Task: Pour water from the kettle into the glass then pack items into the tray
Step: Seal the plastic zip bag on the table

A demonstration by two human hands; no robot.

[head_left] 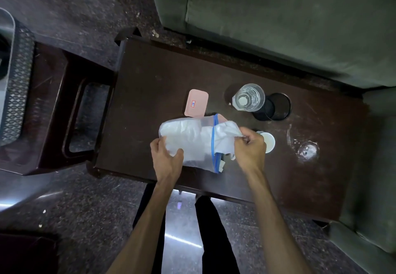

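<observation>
A frosted zip bag (192,143) with a blue seal strip lies over the dark wooden table (150,85), stuffed with white crumpled material. My left hand (166,158) grips the bag's closed end. My right hand (249,147) pinches the white material sticking out of the bag's mouth. A pink lidded box (196,102) with a small label sits just behind the bag. A clear glass (248,98) holding water stands further right, next to a black round object (273,107). A white cup (269,142) is partly hidden behind my right hand.
A small clear glass object (307,150) rests on the table's right part. A dark stool (70,113) stands at the left with a patterned basket (17,85) on it. A green sofa (278,20) borders the table's far side. My legs are below the near edge.
</observation>
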